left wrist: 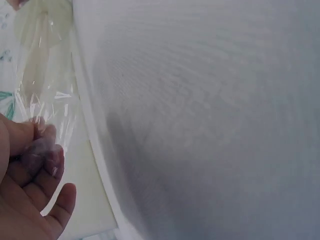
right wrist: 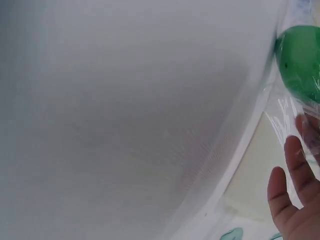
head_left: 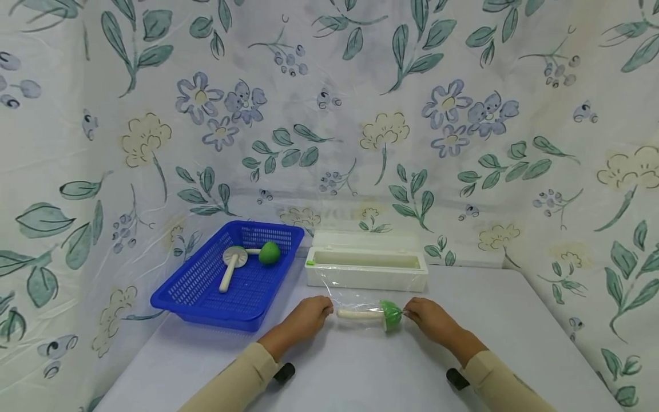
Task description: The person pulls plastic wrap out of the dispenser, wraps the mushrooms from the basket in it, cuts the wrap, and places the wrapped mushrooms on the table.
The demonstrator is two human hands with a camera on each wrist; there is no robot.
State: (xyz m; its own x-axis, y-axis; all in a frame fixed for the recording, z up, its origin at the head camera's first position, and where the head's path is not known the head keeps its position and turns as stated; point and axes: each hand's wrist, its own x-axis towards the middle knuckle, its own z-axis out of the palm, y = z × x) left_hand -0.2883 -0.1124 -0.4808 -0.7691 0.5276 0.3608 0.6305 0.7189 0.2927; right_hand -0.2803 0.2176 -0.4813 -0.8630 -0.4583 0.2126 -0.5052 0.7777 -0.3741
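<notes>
A mushroom-shaped piece (head_left: 360, 315) with a green domed cap and a cream stem lies sideways, wrapped in clear plastic film (left wrist: 62, 95). My left hand (head_left: 308, 316) is beyond the stem end and pinches the gathered film between thumb and fingers. At the cap end, my right hand (head_left: 429, 319) pinches the film just past the green dome (right wrist: 301, 62). The other fingers of the right hand (right wrist: 300, 185) are spread in the right wrist view, where its thumb is out of frame. Film also stretches up from near my left hand towards a white box.
The long white box (head_left: 366, 274) stands behind the hands with its lid raised. To the left, a blue plastic basket (head_left: 180, 312) holds two more mushroom-shaped pieces, one with its pale underside (head_left: 235, 256) up, one showing its green cap (head_left: 269, 253). A white cloth (head_left: 370, 377) covers the table.
</notes>
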